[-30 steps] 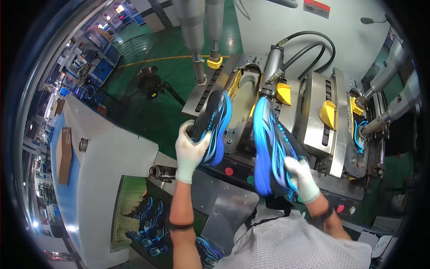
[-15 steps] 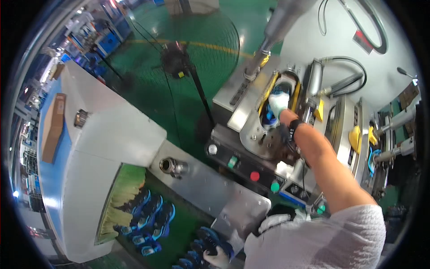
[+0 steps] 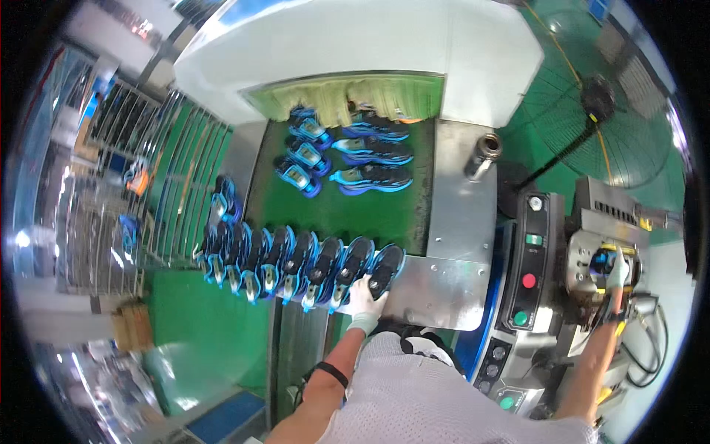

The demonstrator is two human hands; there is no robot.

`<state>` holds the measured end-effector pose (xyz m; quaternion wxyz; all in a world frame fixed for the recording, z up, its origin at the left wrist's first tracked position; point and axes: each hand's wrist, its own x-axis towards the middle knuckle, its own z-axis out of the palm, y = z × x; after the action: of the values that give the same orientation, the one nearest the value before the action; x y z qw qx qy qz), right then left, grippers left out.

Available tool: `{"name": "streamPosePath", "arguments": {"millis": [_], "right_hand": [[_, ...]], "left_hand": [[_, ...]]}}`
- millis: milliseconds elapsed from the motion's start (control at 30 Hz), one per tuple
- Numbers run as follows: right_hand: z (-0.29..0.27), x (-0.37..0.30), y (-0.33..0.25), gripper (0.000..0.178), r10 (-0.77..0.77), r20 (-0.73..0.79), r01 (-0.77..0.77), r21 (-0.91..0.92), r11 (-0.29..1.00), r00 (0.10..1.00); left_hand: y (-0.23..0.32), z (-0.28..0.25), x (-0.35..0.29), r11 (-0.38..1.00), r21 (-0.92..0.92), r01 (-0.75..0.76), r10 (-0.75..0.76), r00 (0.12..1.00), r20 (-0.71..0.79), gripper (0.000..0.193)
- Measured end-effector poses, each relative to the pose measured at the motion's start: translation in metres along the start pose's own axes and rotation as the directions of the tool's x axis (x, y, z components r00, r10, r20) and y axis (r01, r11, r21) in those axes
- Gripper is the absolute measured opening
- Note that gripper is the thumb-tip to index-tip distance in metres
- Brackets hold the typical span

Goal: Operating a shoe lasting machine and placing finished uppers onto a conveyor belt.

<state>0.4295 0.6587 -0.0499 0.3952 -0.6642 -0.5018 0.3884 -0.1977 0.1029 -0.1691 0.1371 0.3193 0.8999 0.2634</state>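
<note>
A row of several black-and-blue sports shoes stands along the metal ledge in front of me. My left hand (image 3: 365,297), in a white glove, grips the heel end of the rightmost shoe (image 3: 387,266), which still stands against its neighbour. Far to the right, my outstretched right hand (image 3: 617,271), gloved too, is on a blue-and-black shoe (image 3: 601,260) inside the press machine's cradle (image 3: 581,272). The right fingers look bent over that shoe; their tips are small and partly hidden.
More shoes (image 3: 373,178) lie on the green conveyor belt (image 3: 347,216) below a fringed curtain (image 3: 347,95). A metal cylinder (image 3: 484,157) stands on the steel side plate. The button panel (image 3: 529,259) lies between that plate and the press. Beyond are a floor fan (image 3: 597,96) and a wire rack (image 3: 181,181).
My view has swung left from the press to the conveyor, bringing the whole shoe row into sight. The right hand remains at the shoe in the press, the left among the row's shoes.
</note>
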Motion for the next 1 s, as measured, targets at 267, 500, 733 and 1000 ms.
{"name": "streamPosePath", "arguments": {"millis": [267,500,733,1000], "right_hand": [[0.267,-0.386,-0.101,0.097,-0.224,0.030,0.163,-0.781,0.603,0.974],[0.260,-0.382,0.013,0.108,0.009,0.162,0.158,-0.972,0.174,0.987],[0.273,-0.471,-0.011,0.081,-0.141,0.289,0.316,-0.757,0.571,0.947],[0.401,-0.549,-0.063,0.075,0.050,0.509,0.363,-0.675,0.642,0.859]], "left_hand": [[-0.027,-0.097,0.076,0.862,-0.489,-0.132,0.151,0.989,-0.001,0.071],[-0.162,-0.160,0.297,0.989,-0.144,-0.033,-0.010,0.959,-0.284,0.078],[-0.225,-0.150,0.427,0.993,0.053,-0.104,0.107,0.993,-0.059,0.054],[-0.242,-0.171,0.423,0.978,0.007,-0.208,0.207,0.974,-0.091,0.036]]}}
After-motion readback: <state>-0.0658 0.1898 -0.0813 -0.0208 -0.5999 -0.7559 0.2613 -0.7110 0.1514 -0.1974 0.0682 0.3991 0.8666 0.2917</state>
